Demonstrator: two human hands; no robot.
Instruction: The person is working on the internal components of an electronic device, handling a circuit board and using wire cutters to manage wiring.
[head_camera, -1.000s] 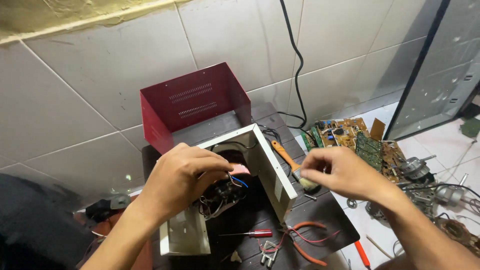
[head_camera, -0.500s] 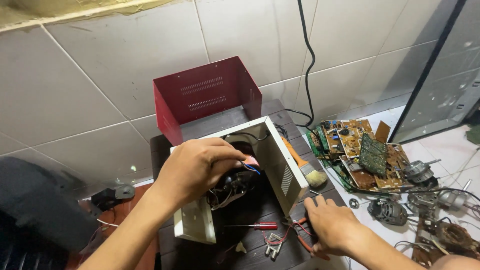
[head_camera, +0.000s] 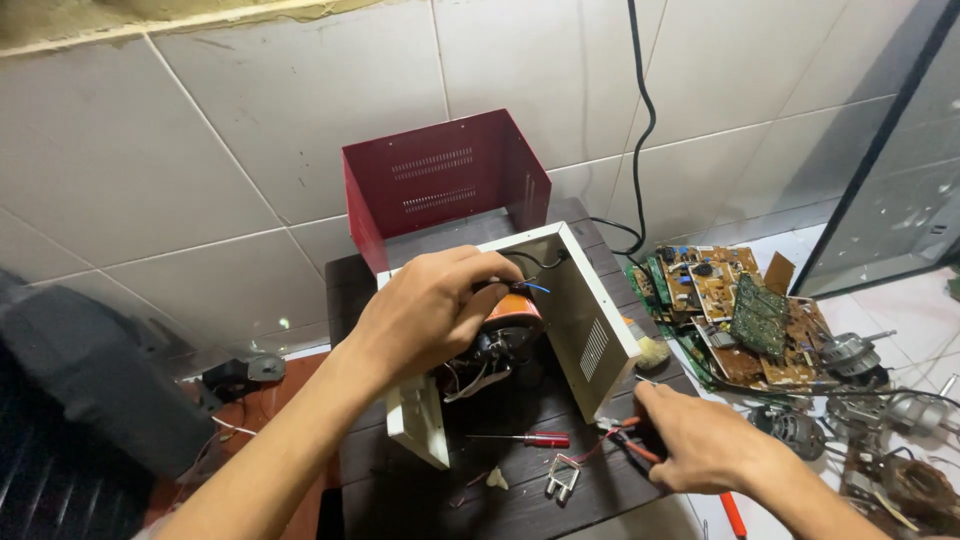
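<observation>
The scene was evenly and fairly brightly lit, with soft light that seemed to come from above and from the right, where the pale floor (head_camera: 905, 300) looked washed out. The tiled wall (head_camera: 200, 130) carried a mild sheen and one small glare spot low on the left. Shadows were soft: one lay inside the white casing (head_camera: 590, 330) under the left hand (head_camera: 430, 310), and the dark table (head_camera: 520, 470) held little detail. The left edge was dim and blurred. The right hand (head_camera: 700, 440) was slightly smeared. Lines bent a little toward the edges.
</observation>
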